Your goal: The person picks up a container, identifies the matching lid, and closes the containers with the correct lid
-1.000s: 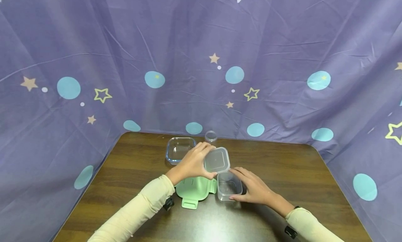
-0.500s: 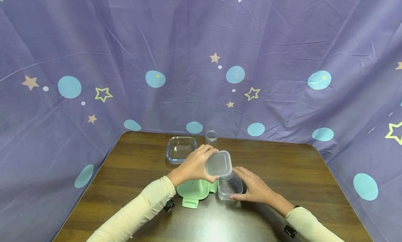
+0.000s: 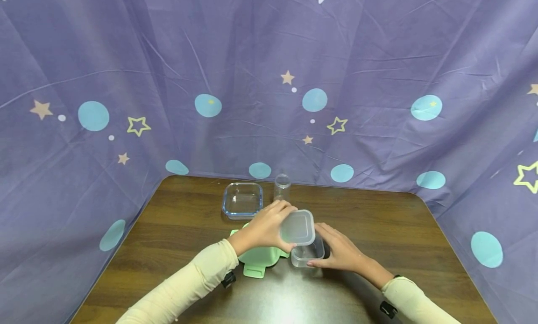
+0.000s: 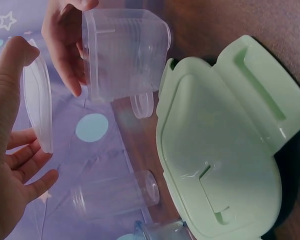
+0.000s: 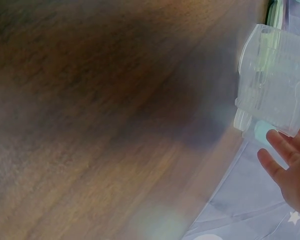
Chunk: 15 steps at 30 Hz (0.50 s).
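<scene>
My left hand [image 3: 266,228] pinches a translucent square plastic lid [image 3: 298,227] by its edges, thumb on the near side and fingers on the far side. In the head view the lid overlaps the back of a clear square plastic container [image 3: 306,259]; the left wrist view shows it nearly edge-on [image 4: 38,97], apart from the container's rim. The container stands upright on the table. My right hand [image 3: 342,250] holds its right side, thumb at the near rim and fingers at the far rim. Nothing shows inside it.
A green locking lid [image 3: 257,257] lies left of the container, partly under my left forearm. Behind it stand a rectangular glass dish [image 3: 242,214] and a clear cylindrical jar [image 3: 282,187]. A small round clear lid [image 4: 143,105] shows beyond the container. A purple curtain [image 3: 269,128] hangs behind the table.
My left hand has brought the square lid toward me and slightly right, further over the container. The right hand and the container have stayed in place.
</scene>
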Motion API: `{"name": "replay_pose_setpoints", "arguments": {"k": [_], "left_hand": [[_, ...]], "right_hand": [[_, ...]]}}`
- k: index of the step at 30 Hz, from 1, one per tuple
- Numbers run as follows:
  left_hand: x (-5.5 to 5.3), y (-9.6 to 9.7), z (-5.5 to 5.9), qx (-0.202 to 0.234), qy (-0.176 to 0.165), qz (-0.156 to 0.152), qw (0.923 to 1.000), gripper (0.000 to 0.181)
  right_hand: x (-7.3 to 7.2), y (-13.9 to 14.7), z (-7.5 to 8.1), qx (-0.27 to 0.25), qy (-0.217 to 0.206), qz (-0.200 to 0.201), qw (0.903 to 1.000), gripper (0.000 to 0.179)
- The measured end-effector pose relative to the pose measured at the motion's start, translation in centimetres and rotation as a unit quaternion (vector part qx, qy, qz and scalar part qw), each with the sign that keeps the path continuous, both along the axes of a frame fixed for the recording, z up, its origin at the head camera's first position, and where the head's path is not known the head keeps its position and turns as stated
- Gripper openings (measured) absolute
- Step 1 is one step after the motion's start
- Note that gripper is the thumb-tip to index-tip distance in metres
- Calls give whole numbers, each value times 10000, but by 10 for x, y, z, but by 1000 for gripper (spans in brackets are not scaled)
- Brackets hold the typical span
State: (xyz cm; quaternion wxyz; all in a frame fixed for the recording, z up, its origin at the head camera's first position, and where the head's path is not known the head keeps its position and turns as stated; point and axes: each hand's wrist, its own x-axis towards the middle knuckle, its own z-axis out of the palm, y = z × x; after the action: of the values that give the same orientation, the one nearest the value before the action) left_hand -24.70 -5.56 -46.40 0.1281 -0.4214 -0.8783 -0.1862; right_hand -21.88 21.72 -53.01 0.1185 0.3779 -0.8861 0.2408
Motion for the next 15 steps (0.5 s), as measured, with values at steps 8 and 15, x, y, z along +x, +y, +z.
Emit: {"name": "replay_pose_setpoints", "arguments": {"k": [8,15], "left_hand": [[4,4,-5,29,147,-110,9998,88],[6,8,-8,-232,96,-104,9996,88]], "right_hand": [[-1,3,-3,-149,-207,-44,9997,99],[2,5,-2,-36,-198,-130,9997,102]]}}
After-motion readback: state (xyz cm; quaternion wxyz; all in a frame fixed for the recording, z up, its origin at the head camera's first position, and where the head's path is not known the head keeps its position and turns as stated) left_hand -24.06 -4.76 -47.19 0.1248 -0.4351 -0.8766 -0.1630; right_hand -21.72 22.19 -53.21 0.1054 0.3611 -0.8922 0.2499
